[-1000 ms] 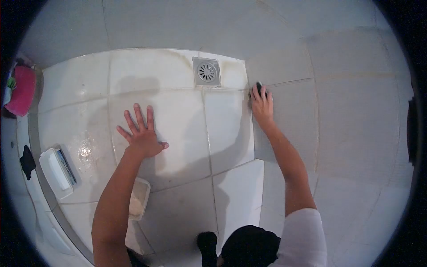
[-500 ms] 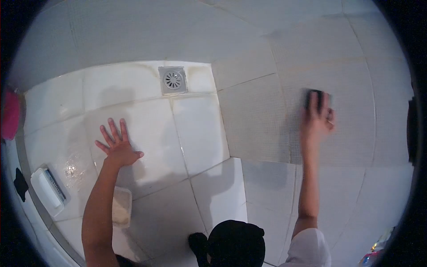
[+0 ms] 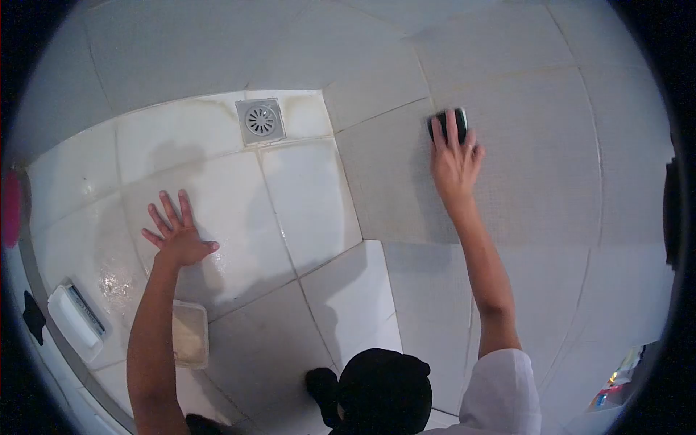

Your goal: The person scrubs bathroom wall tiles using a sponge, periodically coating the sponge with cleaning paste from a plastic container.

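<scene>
My left hand (image 3: 180,235) lies flat on the white floor tiles (image 3: 217,188) with its fingers spread and nothing in it. My right hand (image 3: 457,156) grips a dark brush or pad (image 3: 461,125) with a light edge, pressed against the grey wall tiles (image 3: 522,159). What its underside looks like is hidden. A square metal drain (image 3: 261,121) is set in the floor between the hands, near the far wall. Beside my left forearm stands an open clear tub (image 3: 191,335) with pale contents.
A white plastic container (image 3: 75,322) lies at the left near a raised edge. Something pink (image 3: 11,208) shows at the far left. Colourful packets (image 3: 615,378) are at the lower right. My dark-clad knee (image 3: 384,391) is at the bottom.
My right hand has gone from the wall's lower edge beside the drain out across the wall tiles, then partly back, still holding the dark object. My left hand stays flat while the view shifts.
</scene>
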The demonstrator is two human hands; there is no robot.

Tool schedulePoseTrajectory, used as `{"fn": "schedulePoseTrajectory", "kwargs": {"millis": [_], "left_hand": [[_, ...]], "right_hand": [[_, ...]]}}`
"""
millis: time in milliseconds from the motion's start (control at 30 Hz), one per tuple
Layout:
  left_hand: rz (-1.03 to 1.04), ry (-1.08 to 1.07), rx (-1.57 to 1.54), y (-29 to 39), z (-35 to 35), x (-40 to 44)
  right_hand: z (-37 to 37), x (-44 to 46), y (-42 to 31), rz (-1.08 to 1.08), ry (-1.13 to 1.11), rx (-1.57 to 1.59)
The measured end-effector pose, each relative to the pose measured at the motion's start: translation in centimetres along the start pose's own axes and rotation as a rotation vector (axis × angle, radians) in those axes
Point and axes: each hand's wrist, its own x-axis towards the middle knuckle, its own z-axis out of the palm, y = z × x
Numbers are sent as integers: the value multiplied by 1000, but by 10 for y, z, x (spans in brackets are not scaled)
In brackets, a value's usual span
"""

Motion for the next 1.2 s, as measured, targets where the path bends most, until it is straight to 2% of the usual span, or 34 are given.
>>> {"fn": "schedulePoseTrajectory", "kwargs": {"millis": [33,100,200,233,300,367,467,533,633,700,800,833,867,933,1000,1133,1167,1200], "left_hand": [[7,24,-6,-1,2,0],[20,33,-40,0,6,-1],[15,34,-39,-2,3,-1],[17,19,-38,-1,0,-2],[20,4,-37,0,0,-2],[6,-24,-16,0,-2,2],[18,-40,-53,1,-9,-8],[7,-26,-49,1,-7,-10],[9,-12,-37,5,-10,-13],[9,-23,-30,4,-8,-10],[17,-10,-38,0,-2,-2],[16,-13,-36,0,-2,-3],[15,-16,-36,0,-3,-3],[23,-17,-40,-1,0,-2],[16,-6,-37,-2,-2,-2],[38,11,-48,-2,1,-3],[33,16,-37,-1,0,-2],[37,16,-34,0,0,-2]], "right_hand": [[-9,-15,2,-5,4,-5],[-36,-68,13,11,-172,21],[-54,-86,23,5,-252,49],[-45,-74,19,-1,-244,53],[-12,-28,9,-78,-38,-58],[13,28,-7,-67,-39,-84],[29,49,-8,-85,-20,-40],[17,58,31,-12,-35,-157],[-39,94,123,163,156,-235],[-57,102,141,229,181,-277],[-45,104,120,147,254,-295],[-38,97,93,108,143,-248],[-10,80,70,5,182,-150],[7,56,19,-164,16,-32],[8,61,15,-222,-20,39],[-22,110,115,89,44,-200],[-26,121,143,171,243,-316],[-40,133,165,182,321,-308]]}}
